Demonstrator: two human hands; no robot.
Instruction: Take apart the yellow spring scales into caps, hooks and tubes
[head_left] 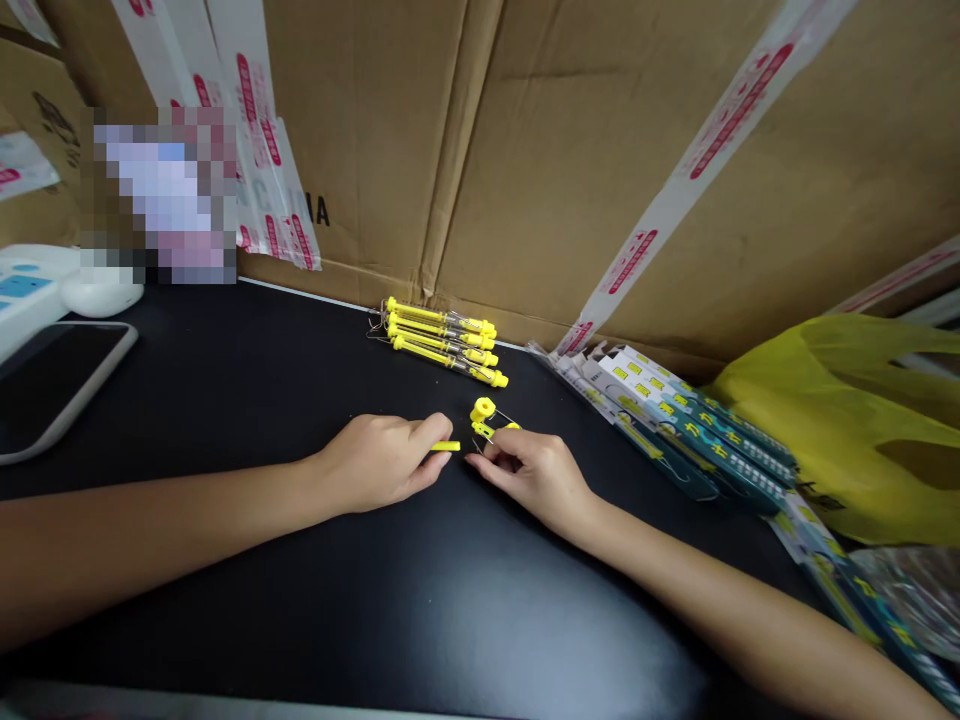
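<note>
Nearest the camera, two bare forearms come in from the lower left and lower right of the frame and meet just below its centre, over a black tabletop (pixel 420 620). The left hand (pixel 382 462) is curled shut, pinching a short yellow stick (pixel 447 446) between thumb and fingertips. The stick lies almost level in the picture, its long axis running left to right and its free end pointing at the other hand. The right hand (pixel 536 472) sits just beside it, fingers closed around a yellow capped piece (pixel 484 410) with thin wire on it. The round cap stands up above the fingers, a little higher in the frame than the stick's tip. The two parts are close but apart, with a narrow gap between them, and each hand is equally near that gap. Farther back, upper centre, a small pile of yellow tools (pixel 442 342) lies side by side, slanting down to the right. To the right a fan of printed cards (pixel 675 420) leans towards a yellow plastic bag (pixel 847 430). A phone (pixel 52 385) rests at the left edge, and cardboard boxes (pixel 570 150) close off the back.
</note>
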